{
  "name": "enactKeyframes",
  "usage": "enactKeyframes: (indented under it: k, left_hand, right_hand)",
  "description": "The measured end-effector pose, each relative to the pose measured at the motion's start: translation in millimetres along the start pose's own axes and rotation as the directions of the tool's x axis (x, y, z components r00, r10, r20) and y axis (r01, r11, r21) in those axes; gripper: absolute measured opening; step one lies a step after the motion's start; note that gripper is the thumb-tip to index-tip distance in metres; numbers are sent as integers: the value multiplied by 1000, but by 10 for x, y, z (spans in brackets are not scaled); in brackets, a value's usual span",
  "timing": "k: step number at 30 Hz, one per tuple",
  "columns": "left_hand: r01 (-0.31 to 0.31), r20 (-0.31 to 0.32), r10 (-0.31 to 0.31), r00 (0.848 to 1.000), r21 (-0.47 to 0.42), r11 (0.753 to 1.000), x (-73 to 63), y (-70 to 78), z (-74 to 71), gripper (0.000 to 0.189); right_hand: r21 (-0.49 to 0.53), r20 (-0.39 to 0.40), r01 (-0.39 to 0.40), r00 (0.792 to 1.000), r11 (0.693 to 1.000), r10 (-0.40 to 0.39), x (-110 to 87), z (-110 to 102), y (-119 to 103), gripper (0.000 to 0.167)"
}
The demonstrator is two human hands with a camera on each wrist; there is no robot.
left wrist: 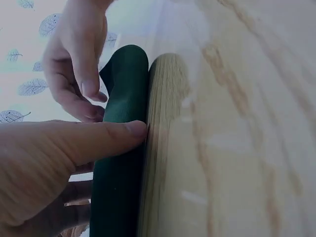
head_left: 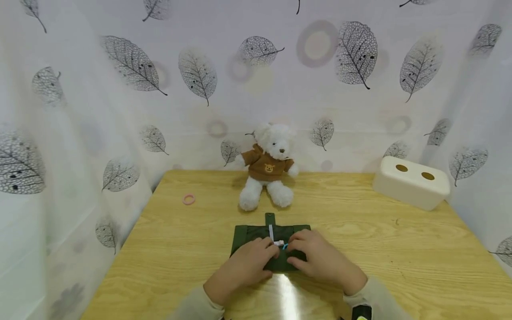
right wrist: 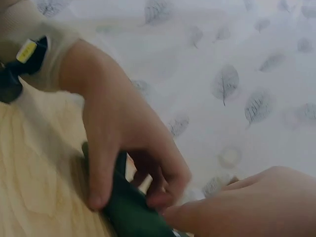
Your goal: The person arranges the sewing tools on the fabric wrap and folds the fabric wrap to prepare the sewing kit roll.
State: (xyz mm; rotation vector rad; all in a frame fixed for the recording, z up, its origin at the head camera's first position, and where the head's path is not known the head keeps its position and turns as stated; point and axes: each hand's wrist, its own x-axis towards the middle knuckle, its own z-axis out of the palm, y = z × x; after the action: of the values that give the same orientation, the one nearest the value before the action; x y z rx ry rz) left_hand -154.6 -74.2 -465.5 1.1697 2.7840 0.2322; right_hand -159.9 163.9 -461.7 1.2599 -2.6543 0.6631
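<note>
A dark green fabric pouch (head_left: pixel 276 266) lies opened out on the table, its snap tab (head_left: pixel 270 218) pointing away. My left hand (head_left: pixel 251 261) grips its near edge; in the left wrist view the thumb (left wrist: pixel 111 139) presses the front of the fabric and the fingers are behind. My right hand (head_left: pixel 320 257) is over the right part of the pouch, fingers bent, thumb apart from them. Right at its fingertips is a small blue piece (head_left: pixel 285 246); I cannot tell whether they pinch it. Beside that lie a small white piece (head_left: pixel 279 243) and a pale strip (head_left: pixel 271 232).
Behind the pouch sits a white teddy bear (head_left: pixel 269 166) in a brown hoodie. A pink ring (head_left: pixel 188 203) lies at the back left of the wooden table (head_left: pixel 172 249). A white box with two round holes (head_left: pixel 408 189) stands at the back right. Leaf-print curtains (head_left: pixel 256 89) surround the table.
</note>
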Motion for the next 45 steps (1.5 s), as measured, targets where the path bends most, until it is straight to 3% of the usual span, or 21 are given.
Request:
enactKeyframes:
  k: [5,9,17,23,29,34,38,45]
  left_hand:
    - [13,-13,-13,1000,-4,1000,11,7,13,33]
    - [18,-16,-18,1000,-28,999,17,-1,25,29]
    - [2,-9,-4,1000,-149,989,-27,-36,19,37]
    - [-24,-2,25,1000,-196,980,-47,-46,-23,36]
    - [44,57,-27,998,-331,942,-42,-69,-75,34]
    - [95,57,-80,995,-357,929,-21,-78,-106,31]
    - [119,76,-99,992,-334,935,23,-94,-95,32]
    - [168,100,-142,985,-346,923,84,-112,-92,33]
  right_hand:
    - [-44,109,9,994,999,-4,-3,-1,-126,31]
    - [-47,140,-14,990,999,20,5,15,-129,37]
    - [97,251,-187,955,977,158,6,9,-90,32]
    - [152,292,-229,940,962,177,13,-65,-121,31]
    - [128,299,-234,936,964,187,0,-92,-132,37]
    - [186,294,-252,937,950,191,35,-84,-43,28]
    - [216,300,-249,937,944,178,78,-66,29,26]
    - [164,352,-328,901,930,255,131,-82,40,45]
